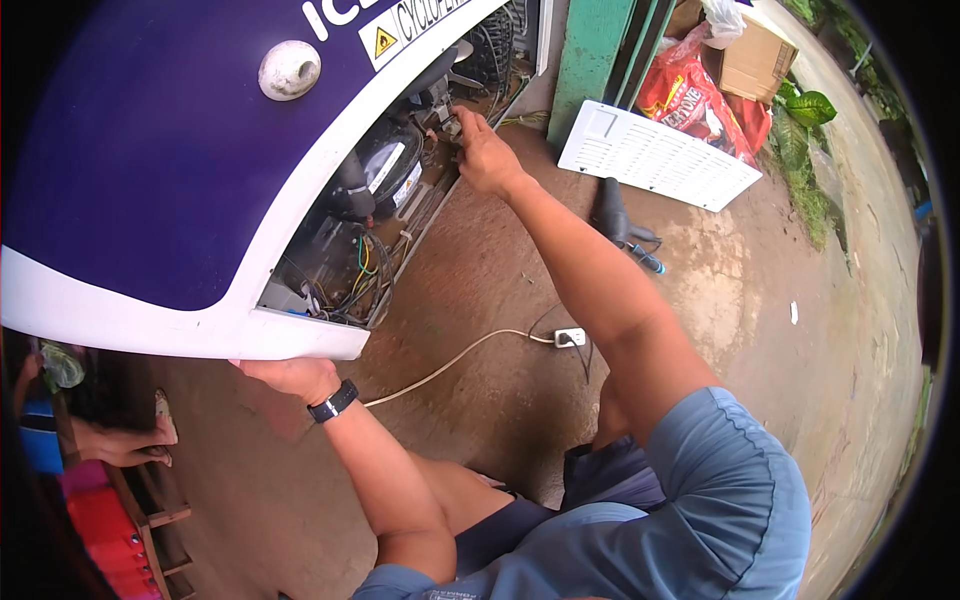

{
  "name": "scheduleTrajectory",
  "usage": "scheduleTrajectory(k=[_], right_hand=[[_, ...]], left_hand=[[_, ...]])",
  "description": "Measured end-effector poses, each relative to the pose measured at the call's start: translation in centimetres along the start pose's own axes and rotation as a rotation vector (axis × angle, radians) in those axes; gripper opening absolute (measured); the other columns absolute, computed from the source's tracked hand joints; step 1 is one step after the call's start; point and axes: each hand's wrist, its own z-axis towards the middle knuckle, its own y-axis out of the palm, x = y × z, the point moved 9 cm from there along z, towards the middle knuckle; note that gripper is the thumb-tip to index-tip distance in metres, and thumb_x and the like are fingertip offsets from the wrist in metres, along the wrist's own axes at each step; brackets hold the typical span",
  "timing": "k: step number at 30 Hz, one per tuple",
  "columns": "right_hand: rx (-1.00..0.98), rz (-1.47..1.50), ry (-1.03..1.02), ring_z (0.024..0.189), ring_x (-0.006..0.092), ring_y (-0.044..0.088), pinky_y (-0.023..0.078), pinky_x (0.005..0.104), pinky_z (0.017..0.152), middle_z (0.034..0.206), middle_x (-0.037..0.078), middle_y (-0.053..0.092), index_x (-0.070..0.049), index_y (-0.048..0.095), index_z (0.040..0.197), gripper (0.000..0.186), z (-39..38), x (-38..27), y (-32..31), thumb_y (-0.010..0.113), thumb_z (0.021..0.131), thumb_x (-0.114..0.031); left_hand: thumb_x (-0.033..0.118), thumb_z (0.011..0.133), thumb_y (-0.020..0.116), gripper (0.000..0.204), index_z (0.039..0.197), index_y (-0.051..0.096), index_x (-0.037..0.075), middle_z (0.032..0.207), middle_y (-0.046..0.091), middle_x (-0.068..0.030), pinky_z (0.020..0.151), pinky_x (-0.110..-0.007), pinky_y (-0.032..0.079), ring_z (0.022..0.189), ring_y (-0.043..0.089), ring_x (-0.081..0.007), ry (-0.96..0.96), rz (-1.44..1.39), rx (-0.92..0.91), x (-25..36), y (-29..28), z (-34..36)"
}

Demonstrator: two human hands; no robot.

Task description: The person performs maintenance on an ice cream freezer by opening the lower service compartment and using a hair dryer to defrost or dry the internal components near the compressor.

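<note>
A chest-type freezer [130, 160] with a dark purple side and white frame has its lower machine compartment uncovered. Inside sit a black compressor [388, 165], thin pipes and a bundle of loose wires [365, 265]. My right hand [487, 158] reaches to the compartment's far part, fingers closed together beside the small pipes; what they hold is hidden. Wearing a black wristband [333, 401], my left hand [292, 378] grips the freezer's white bottom edge, its fingertips partly hidden there.
A white vented panel [660, 155] leans near a green post [590, 65]. Beside it lie a black hair-dryer-shaped tool [610, 208] and a blue-handled tool [647, 259]. A white socket block [570, 338] with its cord lies on the floor. Another person's legs [125, 440] show at left.
</note>
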Motion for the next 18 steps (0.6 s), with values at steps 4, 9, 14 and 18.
scheduleTrajectory(k=[4, 9, 14, 18], right_hand=[[0.001, -0.004, 0.008, 0.128, 0.0428, 0.051, 0.045, 0.0451, 0.105, 0.142, 0.024, 0.045, -0.006, 0.03, 0.147, 0.068, 0.1, -0.1, 0.2, 0.055, 0.084, 0.001], [0.025, -0.006, -0.011, 0.127, 0.043, 0.051, 0.045, 0.0453, 0.105, 0.14, 0.024, 0.046, -0.006, 0.031, 0.147, 0.068, 0.1, -0.1, 0.1, 0.055, 0.084, 0.001], [0.038, -0.028, -0.03, 0.126, 0.0433, 0.051, 0.045, 0.0455, 0.104, 0.139, 0.025, 0.047, -0.006, 0.032, 0.146, 0.068, 0.1, -0.1, 0.2, 0.055, 0.083, 0.001], [0.036, -0.015, -0.026, 0.127, 0.0433, 0.051, 0.045, 0.0456, 0.104, 0.139, 0.025, 0.047, -0.005, 0.032, 0.146, 0.068, 0.0, -0.1, 0.3, 0.055, 0.083, 0.001]], left_hand=[[0.049, 0.106, 0.03, 0.055, 0.137, 0.048, 0.008, 0.122, 0.056, -0.0086, 0.085, -0.038, 0.053, 0.107, 0.059, -0.0229, 0.031, 0.03, 0.018, 0.0, -0.2, 0.1], [0.047, 0.107, 0.032, 0.053, 0.136, 0.049, 0.007, 0.116, 0.057, -0.0077, 0.075, -0.035, 0.055, 0.097, 0.061, -0.021, 0.069, 0.073, -0.005, 0.2, 0.0, 0.1], [0.048, 0.107, 0.032, 0.054, 0.138, 0.049, 0.007, 0.117, 0.057, -0.0079, 0.077, -0.035, 0.054, 0.099, 0.061, -0.0211, 0.081, 0.058, 0.013, 0.8, 0.8, -0.3], [0.048, 0.107, 0.033, 0.056, 0.141, 0.047, 0.006, 0.124, 0.056, -0.0088, 0.085, -0.036, 0.053, 0.107, 0.059, -0.022, 0.013, -0.018, -0.007, -0.2, 0.0, 0.1]])
